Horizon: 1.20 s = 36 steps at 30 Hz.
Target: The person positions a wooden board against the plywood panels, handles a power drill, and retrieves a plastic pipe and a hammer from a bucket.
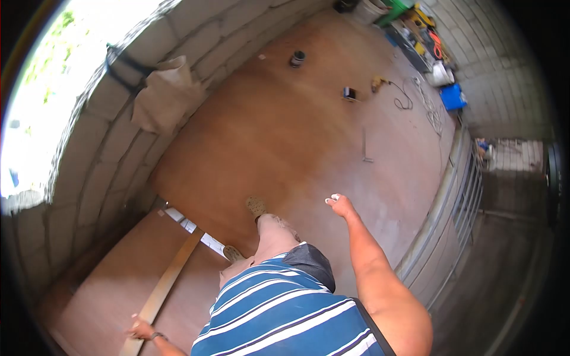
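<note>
At the lower left, my left hand (141, 328), with a dark band at the wrist, grips the near part of a long tan board (168, 280). The board slants away across the floor. Its far end meets a row of white pieces (212, 244), printed or marked on top, beside my shoe (233, 254). My right hand (340, 204) hangs over the floor, away from the board, fingers curled in. White shows at the fingertips; whether it is a small object or a coating I cannot make out.
A can (297, 59), a small dark box (350, 93), a yellow corded drill (378, 83) and a thin metal rod (364, 145) lie ahead. Tools and a blue container (453, 97) line the far wall. A metal railing (442, 196) borders the right edge; a cloth (166, 95) hangs left.
</note>
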Tool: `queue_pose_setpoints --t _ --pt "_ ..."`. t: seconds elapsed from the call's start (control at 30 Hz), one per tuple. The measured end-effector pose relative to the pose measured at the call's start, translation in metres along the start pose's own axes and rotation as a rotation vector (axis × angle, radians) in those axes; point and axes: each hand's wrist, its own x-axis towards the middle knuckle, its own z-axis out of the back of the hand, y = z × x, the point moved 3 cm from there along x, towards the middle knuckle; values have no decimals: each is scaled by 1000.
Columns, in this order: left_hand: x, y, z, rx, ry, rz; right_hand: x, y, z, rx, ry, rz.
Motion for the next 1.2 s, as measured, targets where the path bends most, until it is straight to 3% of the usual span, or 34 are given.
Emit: queue_pose_setpoints --t 0.03,0.07,0.1,0.13,0.2,0.23,0.3,0.4,0.5,0.57,0.63,0.67,0.73,0.8,0.87,0.93,1.0,1.07,1.13,1.2 --pt "-27 -44 15 -75 404 -28 -2 -9 5 51 1 -21" --pt "-51 -68 -8 -199 447 -186 -5 -18 5 102 0 -41" --pt "-71 -96 -30 -543 685 -163 -7 -25 7 154 -5 -61" --pt "-92 -131 -22 -630 1001 -167 -8 -31 5 219 11 -64" --pt "-118 -216 55 -597 1644 -34 -16 -50 -8 361 33 -87" --pt "-128 -245 70 -629 1794 -43 -19 -62 -16 365 17 -93" --pt "-131 -289 65 -575 1797 -259 -36 -85 -31 390 -16 -122" --pt "-116 -355 46 -580 1611 -559 -68 -105 -39 422 -66 -185" --pt "-99 -415 51 -648 1586 -609 -113 -112 -32 462 -128 -284" --pt "-88 -459 -25 -687 1545 -1047 -139 -118 -39 580 -198 -356" --pt "-90 -497 9 -592 1649 -853 -155 -132 -61 648 -349 -377" --pt "-90 -518 21 -553 1691 -1018 -168 -137 -71 669 -370 -403" --pt "-91 -556 43 -463 1671 -1113 -199 -142 -98 708 -419 -439" --pt "-97 -594 110 -393 1546 -965 -218 -152 -141 755 -400 -500" --pt "-112 -660 93 -484 1482 -1051 -243 -153 -176 739 -332 -598" --pt "-127 -702 114 -474 1432 -1066 -259 -169 -238 658 -460 -593" --pt "-167 -740 167 -374 1395 -1014 -281 -166 -259 936 -223 -730" --pt "-212 -781 213 -405 1417 -1185 -299 -159 -277 1153 -142 -941" --pt "-261 -803 255 -487 1440 -1278 -303 -168 -286 1024 -147 -888" --pt "-324 -820 303 -641 1469 -1300 -292 -187 -283 1274 -37 -991"
